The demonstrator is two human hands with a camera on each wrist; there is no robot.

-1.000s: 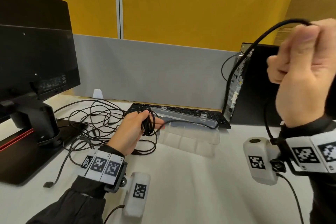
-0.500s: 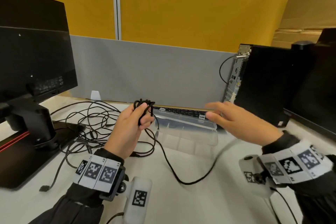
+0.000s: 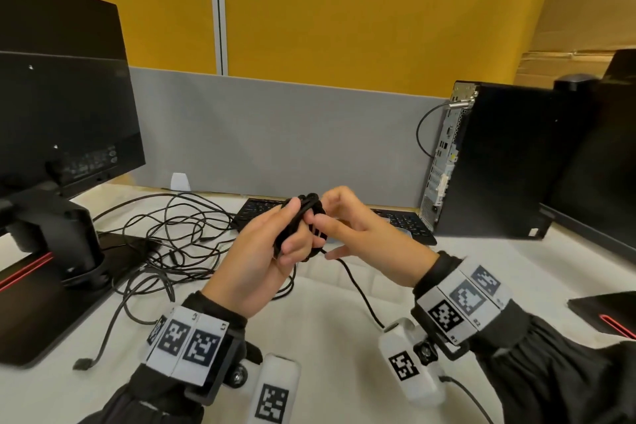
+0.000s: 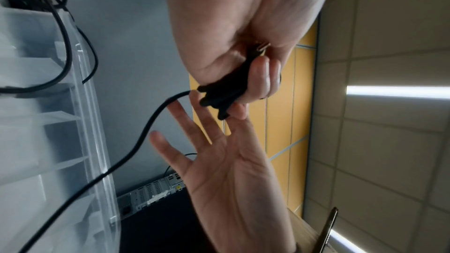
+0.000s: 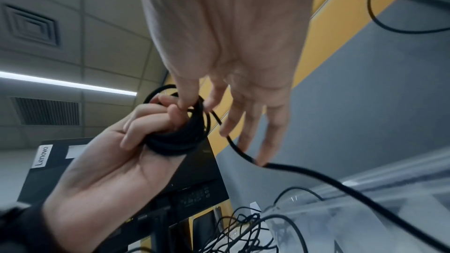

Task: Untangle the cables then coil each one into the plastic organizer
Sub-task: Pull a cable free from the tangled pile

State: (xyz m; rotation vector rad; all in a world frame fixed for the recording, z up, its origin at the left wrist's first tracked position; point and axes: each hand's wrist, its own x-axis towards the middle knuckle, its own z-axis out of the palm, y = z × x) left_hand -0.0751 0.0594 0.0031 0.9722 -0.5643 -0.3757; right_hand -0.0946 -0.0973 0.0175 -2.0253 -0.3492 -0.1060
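My left hand (image 3: 275, 248) is raised over the desk, its fingers curled round a small coil of black cable (image 3: 303, 220). The same coil (image 4: 224, 93) fills its fist in the left wrist view. My right hand (image 3: 347, 231) meets it from the right; thumb and forefinger pinch the coil (image 5: 187, 128) while the other fingers stay straight. The cable's loose tail (image 3: 358, 289) hangs down toward my right wrist. The clear plastic organizer (image 4: 73, 122) (image 5: 365, 199) lies below, mostly hidden behind my hands in the head view. A tangle of black cables (image 3: 172, 234) lies to the left.
A black monitor (image 3: 62, 113) on its stand (image 3: 69, 244) fills the left. A keyboard (image 3: 258, 213) lies at the back by the grey partition (image 3: 275, 134). At the right stand a PC tower (image 3: 499, 162) and a second monitor (image 3: 602, 165).
My right hand dropped from high on the right, where it held the cable up, let it fall, and came in to the coil. My left hand lifted the coil slightly.
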